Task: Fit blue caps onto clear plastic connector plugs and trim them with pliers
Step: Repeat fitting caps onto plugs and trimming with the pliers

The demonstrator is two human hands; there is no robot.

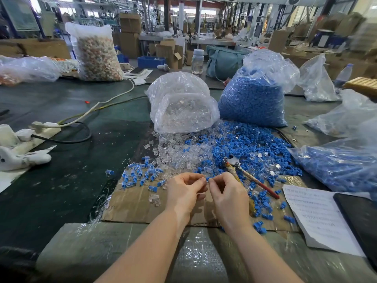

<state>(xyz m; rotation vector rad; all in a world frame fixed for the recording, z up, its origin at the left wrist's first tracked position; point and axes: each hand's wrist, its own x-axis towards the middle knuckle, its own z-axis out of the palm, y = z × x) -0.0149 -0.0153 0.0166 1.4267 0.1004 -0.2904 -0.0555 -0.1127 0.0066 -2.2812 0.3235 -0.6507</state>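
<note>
Both forearms are extended forward; the left hand and right hand are held fingertip to fingertip, fingers curled in a pinch.

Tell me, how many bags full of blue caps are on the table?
2. One big bag of blue caps stands behind the loose pile, right of the clear plugs' bag. A second bag of caps lies at the right edge. Others may be out of view.

Dark green table, cardboard sheet, bags of clear plugs, blue caps, paper
</note>
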